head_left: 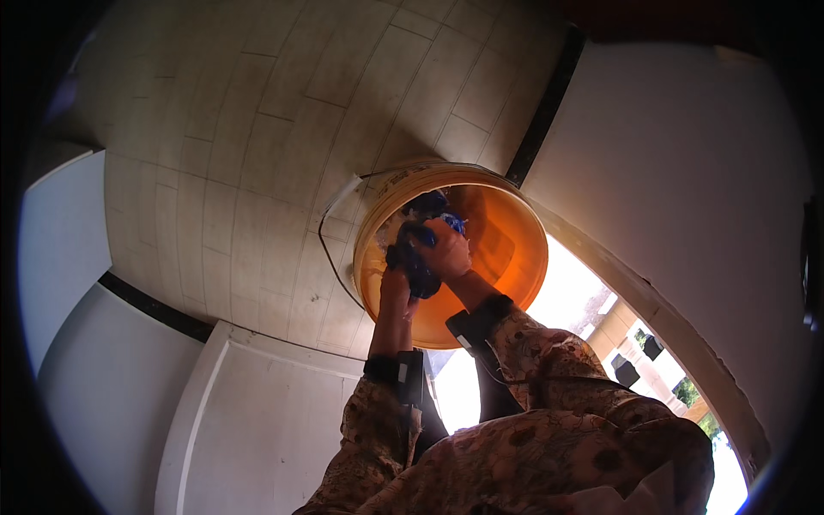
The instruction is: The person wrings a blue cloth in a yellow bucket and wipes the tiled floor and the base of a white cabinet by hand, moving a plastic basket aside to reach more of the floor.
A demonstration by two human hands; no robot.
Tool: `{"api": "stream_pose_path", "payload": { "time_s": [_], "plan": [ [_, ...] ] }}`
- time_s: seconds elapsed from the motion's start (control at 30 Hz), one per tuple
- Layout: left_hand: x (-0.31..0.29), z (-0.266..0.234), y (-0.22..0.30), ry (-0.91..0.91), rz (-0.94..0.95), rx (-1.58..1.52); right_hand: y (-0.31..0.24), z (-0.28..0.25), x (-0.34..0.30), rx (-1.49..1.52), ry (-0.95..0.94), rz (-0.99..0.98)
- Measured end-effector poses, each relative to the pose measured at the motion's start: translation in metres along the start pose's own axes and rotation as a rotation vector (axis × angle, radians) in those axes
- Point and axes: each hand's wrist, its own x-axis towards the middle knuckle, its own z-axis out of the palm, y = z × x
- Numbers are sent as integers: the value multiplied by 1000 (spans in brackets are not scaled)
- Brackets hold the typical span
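A yellow-orange plastic bucket (512, 236) stands on the tiled floor, open at the top. Inside it, both my hands are closed on a bunched dark blue cloth (421, 273). My left hand (396, 292) grips the nearer left part, its fingers largely hidden by the folds. Just above and to the right, my right hand (448, 251) has its fingers wrapped round the cloth. More dark blue fabric (427, 202) shows beyond the hands, along with whitish suds or wet fabric that I cannot tell apart.
The bucket's wire handle (321, 236) with a white grip hangs out over its left side. A pale wall (669, 163) rises on the right and a white door (266, 412) stands at the lower left. Bright daylight enters through a doorway (571, 275) at the right.
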Motion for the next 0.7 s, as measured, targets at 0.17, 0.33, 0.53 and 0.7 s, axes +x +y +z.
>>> {"api": "stream_pose_path", "payload": {
  "time_s": [0.17, 0.33, 0.53, 0.7],
  "plan": [
    [33, -1, 12, 434, 295, 568, 42, 19, 66, -445, -21, -309],
    [13, 28, -6, 456, 34, 394, 62, 30, 50, 45, 31, 215],
    [-7, 10, 31, 257, 183, 24, -40, -34, -39, 868, -454, 393],
    [-13, 18, 32, -22, 278, -49, -83, -85, -80, 629, -522, 163]
  ]
}}
